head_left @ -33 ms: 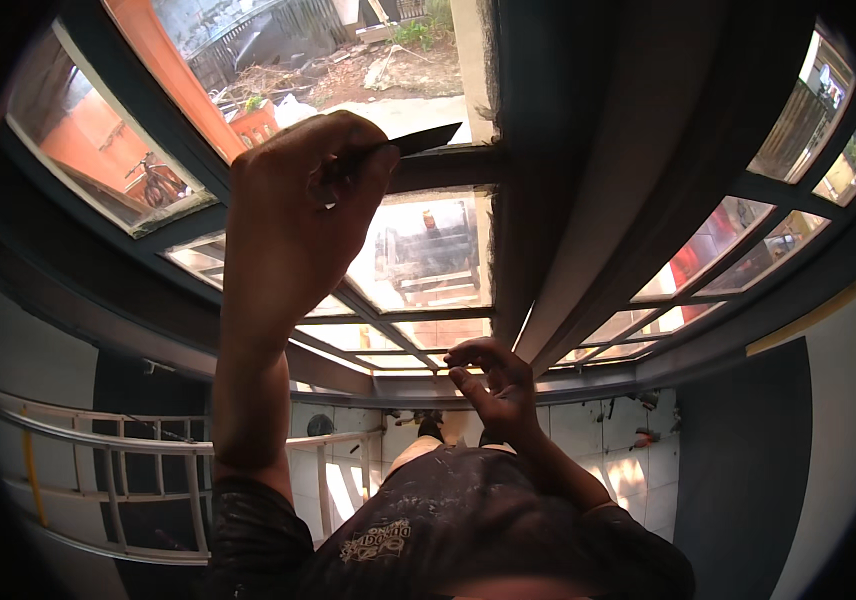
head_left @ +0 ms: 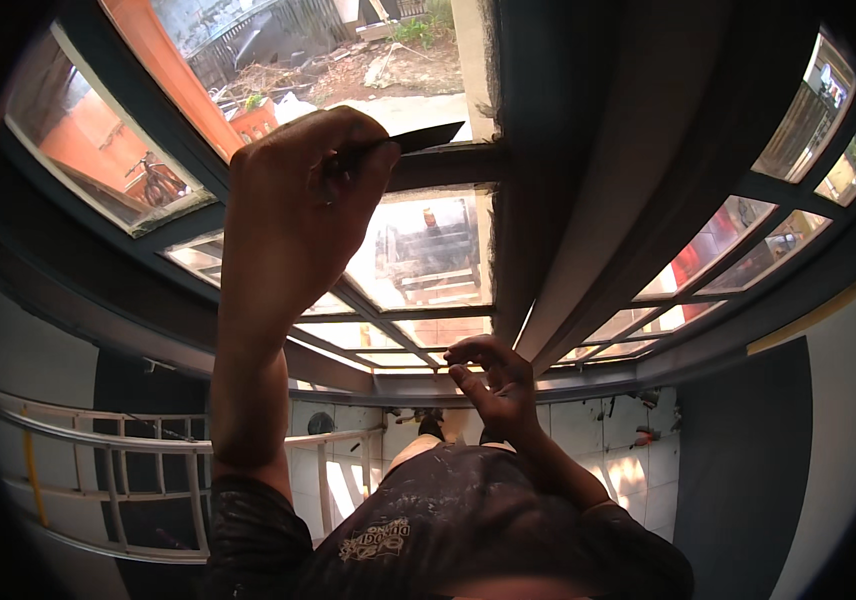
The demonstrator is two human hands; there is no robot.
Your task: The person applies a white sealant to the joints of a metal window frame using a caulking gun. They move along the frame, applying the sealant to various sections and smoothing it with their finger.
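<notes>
High in front of the window, my left hand [head_left: 298, 210] is closed round a dark knife [head_left: 428, 137]; its handle is hidden in the fist. The pointed blade sticks out to the right, over the lower edge of a large glass pane [head_left: 348, 80] and close to the dark frame [head_left: 453, 166]. Whether the blade touches the frame I cannot tell. Lower down, my right hand [head_left: 503, 390] is raised near the bottom of the window. Its fingers are curled, with thumb and forefinger tips almost together; anything between them is too small to make out.
A metal ladder [head_left: 148, 445] lies or leans at the lower left. Several tools, one with red parts [head_left: 645, 436], lie on the tiled floor [head_left: 588, 465]. More framed panes [head_left: 718, 240] stretch to the right. Beyond the glass are a yard and a bicycle [head_left: 156, 178].
My left hand and the knife have shifted very slightly, the blade tip a touch to the right. My right hand stays in place.
</notes>
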